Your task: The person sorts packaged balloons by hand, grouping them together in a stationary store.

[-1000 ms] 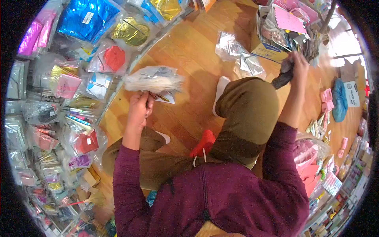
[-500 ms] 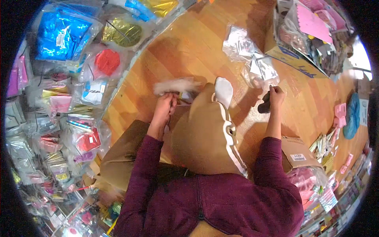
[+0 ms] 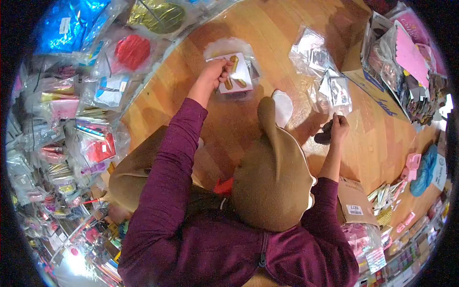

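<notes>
My left hand (image 3: 219, 74) reaches forward, fingers closed at the left side of a clear plastic packet (image 3: 242, 76) with a white card showing gold shapes. The fingers partly cover the card. My right hand (image 3: 340, 128) is closed, its fingertips pinching the near end of a clear plastic packet (image 3: 335, 90) with silver and dark contents. Against that hand is a dark patch whose nature I cannot make out. Beyond it lies another silver packet (image 3: 313, 50). A foot in a white sock (image 3: 282, 108) lies between my hands.
Many plastic packets, among them a red one (image 3: 132, 51) and a blue one (image 3: 67, 26), cover the left side. An open cardboard box (image 3: 377, 83) full of packets stands at the far right. A smaller carton (image 3: 353, 203) sits near my right elbow.
My left hand has moved forward with the card packet, which was blurred and now shows its gold shapes. My right hand remains at the silver packet. The view has shifted slightly.
</notes>
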Available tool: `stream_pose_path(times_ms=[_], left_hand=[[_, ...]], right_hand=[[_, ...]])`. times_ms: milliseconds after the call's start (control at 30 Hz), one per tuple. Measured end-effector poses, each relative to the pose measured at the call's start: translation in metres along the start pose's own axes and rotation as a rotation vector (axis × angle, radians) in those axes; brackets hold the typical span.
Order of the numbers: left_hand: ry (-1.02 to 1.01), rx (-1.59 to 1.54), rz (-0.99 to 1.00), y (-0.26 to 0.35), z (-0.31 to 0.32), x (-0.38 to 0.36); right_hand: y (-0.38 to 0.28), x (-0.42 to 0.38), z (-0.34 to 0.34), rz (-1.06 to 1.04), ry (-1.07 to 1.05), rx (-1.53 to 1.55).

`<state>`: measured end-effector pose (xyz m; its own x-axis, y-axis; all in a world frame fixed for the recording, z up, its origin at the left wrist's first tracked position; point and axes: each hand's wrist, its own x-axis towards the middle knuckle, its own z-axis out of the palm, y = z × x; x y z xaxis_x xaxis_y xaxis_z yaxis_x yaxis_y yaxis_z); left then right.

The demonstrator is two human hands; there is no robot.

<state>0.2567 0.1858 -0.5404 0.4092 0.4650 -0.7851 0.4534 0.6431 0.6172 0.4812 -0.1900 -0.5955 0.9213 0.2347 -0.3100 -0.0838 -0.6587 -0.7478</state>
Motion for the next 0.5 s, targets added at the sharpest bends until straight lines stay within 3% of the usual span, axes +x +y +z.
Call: stream_pose_path(times_ms=[367,500], left_hand=[[0.053,0.098,0.067,-0.013,-0.003,0.005],[0.088,0.144,0.091,0.002,-0.004,0.012]], right_hand=[[0.034,-0.014,-0.014,0.13,-0.043,0.127],[0.028,-0.016,-0.004,0.081,-0.057,0.119]])
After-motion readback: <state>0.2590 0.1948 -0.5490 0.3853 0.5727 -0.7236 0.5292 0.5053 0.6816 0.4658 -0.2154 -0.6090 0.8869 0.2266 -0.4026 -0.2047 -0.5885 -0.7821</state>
